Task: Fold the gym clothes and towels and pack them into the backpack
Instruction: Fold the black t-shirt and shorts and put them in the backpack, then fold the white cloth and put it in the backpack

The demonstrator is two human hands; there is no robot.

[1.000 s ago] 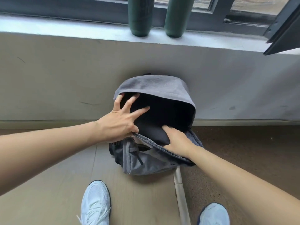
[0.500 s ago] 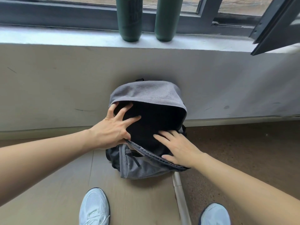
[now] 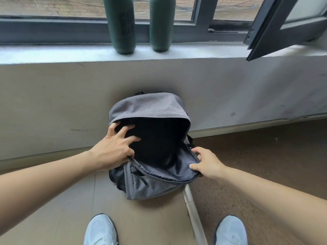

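Observation:
A grey backpack stands on the floor against the wall with its main compartment unzipped and gaping toward me. The inside is black, and I cannot tell what lies in it. My left hand is at the left side of the opening, fingers spread and slightly bent, their tips pressing into the dark interior under the top flap. My right hand pinches the right end of the front panel's zipped rim between thumb and fingers. No clothes or towels show outside the bag.
Two dark green bottles stand on the window sill above the bag. An open window sash juts in at the upper right. My white shoes flank a metal floor strip between wood flooring and brown carpet.
My right hand came out of the bag's opening and moved right to take the front rim's right end. The left hand stayed at the left edge, its fingers bending more.

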